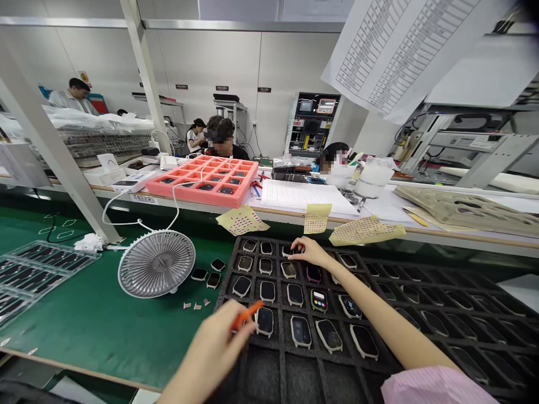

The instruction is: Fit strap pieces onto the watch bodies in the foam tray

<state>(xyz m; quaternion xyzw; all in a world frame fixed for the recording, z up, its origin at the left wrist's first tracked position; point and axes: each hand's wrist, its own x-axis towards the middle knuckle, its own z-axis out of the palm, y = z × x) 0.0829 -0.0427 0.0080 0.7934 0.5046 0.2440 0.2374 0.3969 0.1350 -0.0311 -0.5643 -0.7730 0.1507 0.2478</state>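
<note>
One smartwatch (287,250) in the farthest row of the black foam tray (282,359) lies just left of and under the fingers (296,242) of the right hand (312,250), which is the nearer hand to it. These fingers are narrow and bent down on it, partly covering it; whether they grip it, I cannot tell, and its long axis is not clear. The left hand (214,336) holds an orange pen-like tool (247,315) between thumb and fingers. From there the tool slants forward and right, its end near the front-row smartwatch (265,322), whose long axis points away from the person.
</note>
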